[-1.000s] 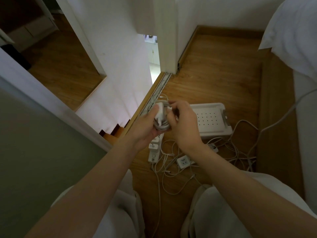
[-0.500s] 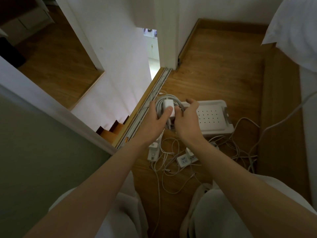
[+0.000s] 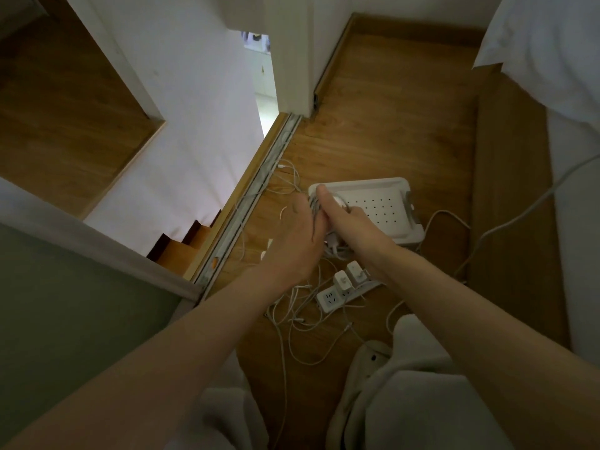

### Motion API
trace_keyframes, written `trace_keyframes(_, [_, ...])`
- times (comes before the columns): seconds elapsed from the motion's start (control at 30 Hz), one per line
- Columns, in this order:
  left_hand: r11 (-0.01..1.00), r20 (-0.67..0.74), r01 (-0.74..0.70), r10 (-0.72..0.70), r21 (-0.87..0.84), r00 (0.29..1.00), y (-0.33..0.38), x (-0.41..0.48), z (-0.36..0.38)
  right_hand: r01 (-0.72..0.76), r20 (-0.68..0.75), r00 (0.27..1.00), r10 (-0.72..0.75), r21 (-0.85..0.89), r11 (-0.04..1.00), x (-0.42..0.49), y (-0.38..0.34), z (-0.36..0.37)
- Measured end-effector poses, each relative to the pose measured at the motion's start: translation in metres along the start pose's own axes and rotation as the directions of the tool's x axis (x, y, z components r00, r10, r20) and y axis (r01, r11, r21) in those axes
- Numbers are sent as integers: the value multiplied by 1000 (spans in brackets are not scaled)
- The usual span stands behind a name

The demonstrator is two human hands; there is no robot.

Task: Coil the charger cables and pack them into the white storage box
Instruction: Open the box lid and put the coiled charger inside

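since a second ago the view has tipped down and both arms have reached forward and lower, so the coiled white charger cable bundle [image 3: 328, 206] that was held up in front of the chest now sits at the near-left corner of the white rectangular storage box with the dotted, perforated top [image 3: 383, 186], which lies on the brown wooden floor [image 3: 389, 125]. this reads as the packing step for this first coil, though the box's dotted face looks like a closed lid or an upturned base, and whether the bundle is going in or merely resting on it cannot be told. the right hand [image 3: 354, 225] is closed around the bundle, thumb pressed over the top of the loops; the left hand [image 3: 297, 235] lies against its side with fingers curled loosely, and how firmly it grips is hidden behind the hand's back. most of the coil and its plug are covered by the two hands. nearer the person, a white power strip with two white plug adapters [image 3: 344, 287] and a tangle of loose thin white cables [image 3: 302, 316] remain uncoiled, so much of the task is left. the box's near edge is cut off by the right wrist, and the dim light blurs the small connectors.
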State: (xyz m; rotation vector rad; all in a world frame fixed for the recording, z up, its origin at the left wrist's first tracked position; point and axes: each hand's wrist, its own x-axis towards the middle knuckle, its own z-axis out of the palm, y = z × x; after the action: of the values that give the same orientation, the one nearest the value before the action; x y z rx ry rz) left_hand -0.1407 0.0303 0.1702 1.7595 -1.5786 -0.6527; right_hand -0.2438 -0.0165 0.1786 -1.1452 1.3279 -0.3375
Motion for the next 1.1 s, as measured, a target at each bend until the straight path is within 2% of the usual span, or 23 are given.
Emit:
trace_keyframes(0.13, [996,102,-84,85,-10,991,-9,15,13,34,-9,999,-34,-47,998,18,4,-17])
trace_keyframes(0.23, [990,211,-124,107,68,972,-24,29,23,29,-28,999,-32,-111,993,36,7,-31])
trace_keyframes(0.3, [961,294,-183,118,206,949,-41,40,32,5,-58,998,-16,-193,981,52,14,-42])
trace_keyframes(0.37, [878,355,-241,88,413,931,-66,52,47,-48,-126,992,4,-348,936,73,29,-55])
trace_keyframes(0.47, [781,321,-156,-60,605,945,-98,60,71,-121,-221,975,-4,-552,825,100,59,-71])
trace_keyframes(0.63, [697,282,22,-319,717,905,-137,90,112,-187,-336,942,-22,-575,796,156,108,-87])
trace_keyframes(0.77, [660,224,179,-478,730,849,-157,126,140,-163,-365,928,-74,-576,801,198,128,-93])
trace_keyframes(0.83, [640,203,196,-495,743,845,-167,141,153,-145,-361,929,-81,-557,818,215,138,-94])
trace_keyframes(0.97, [562,202,128,-487,817,850,-179,157,176,-149,-368,925,-89,-571,807,233,164,-95])
trace_keyframes(1.1, [493,161,74,-419,867,893,-192,159,187,-126,-381,914,-138,-592,796,241,174,-95])
